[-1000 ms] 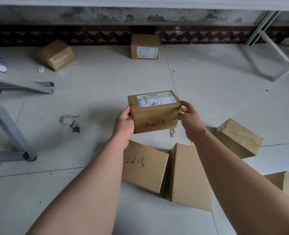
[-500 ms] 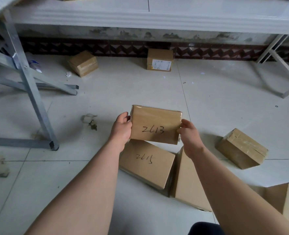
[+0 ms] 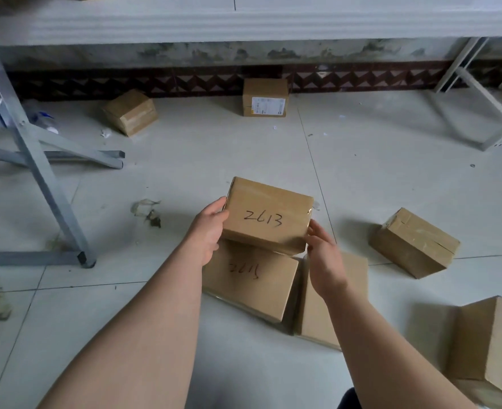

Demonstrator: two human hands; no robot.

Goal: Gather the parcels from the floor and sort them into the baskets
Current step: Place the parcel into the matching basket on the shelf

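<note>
Floor (image 3: 362,178): pale tiles w/ dark grout lines; zigzag-pattern skirting along the far wall.
Metal frame (image 3: 37,172): grey legs & cross-bars at left, feet on the floor.
White rack (image 3: 480,93): angled legs, far right.
Corner parcel (image 3: 491,349): plain brown, bottom right, partly cut off by the edge; no writing seen.
Plain parcel (image 3: 311,320): on the floor under the right forearm, touching the 2615 parcel's right side.
2615 parcel (image 3: 252,290): flat on the floor; handwritten black no., approx. "2615".
Right parcel (image 3: 415,243): taped, tilted, apart from the others; no text legible.
2613 parcel (image 3: 269,215): held above the 2615 parcel, off the floor, btwn both hands; "2613" in black marker on the upward face, clear tape over it.
Wall parcel (image 3: 264,97): against the skirting; white printed label (image 3: 269,105) on its front, text too small to read.
Left-rear parcel (image 3: 130,112): taped, askew, nr the frame.
Left hand (image 3: 208,231): fingers wrapped round the 2613 parcel's left end, thumb on top.
Right hand (image 3: 323,255): fingers grip its lower right corner.
Tape scrap (image 3: 146,209): crumpled, on a tile left of the hands.
</note>
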